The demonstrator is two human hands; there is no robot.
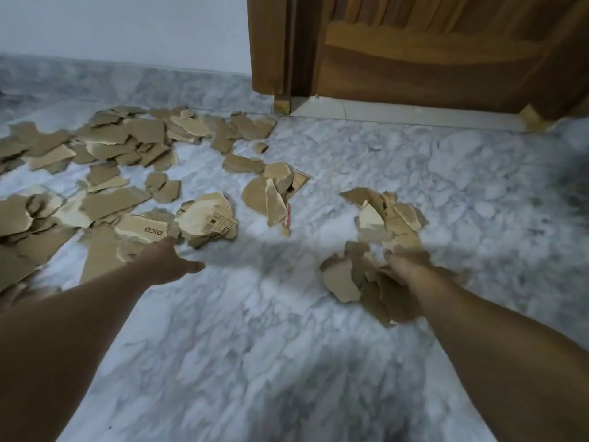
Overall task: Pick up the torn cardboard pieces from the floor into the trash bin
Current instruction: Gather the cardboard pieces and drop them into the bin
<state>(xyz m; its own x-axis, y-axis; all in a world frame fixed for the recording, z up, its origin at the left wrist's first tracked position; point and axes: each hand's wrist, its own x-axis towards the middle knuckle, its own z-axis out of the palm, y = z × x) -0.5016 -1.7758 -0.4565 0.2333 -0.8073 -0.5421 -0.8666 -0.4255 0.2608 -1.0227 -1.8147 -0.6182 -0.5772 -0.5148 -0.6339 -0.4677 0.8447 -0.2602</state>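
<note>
Dim, flat indoor light leaves soft grey shadows across the white-and-grey marble floor [287,346], while motion blur smears the right hand [404,266] and the torn brown cardboard pieces [366,282] it holds, and wide-angle distortion bends the brown wooden door [446,49] near the frame's edge.

1. "PICO" is printed in dark letters, upside down from this view, on a torn cardboard piece [141,229] lying on the floor left of centre.
2. Just right of it, another torn piece [208,218] bears small black boxed shipping symbols; they are too small and blurred to read.
3. No other text, number or brand is legible.
</note>
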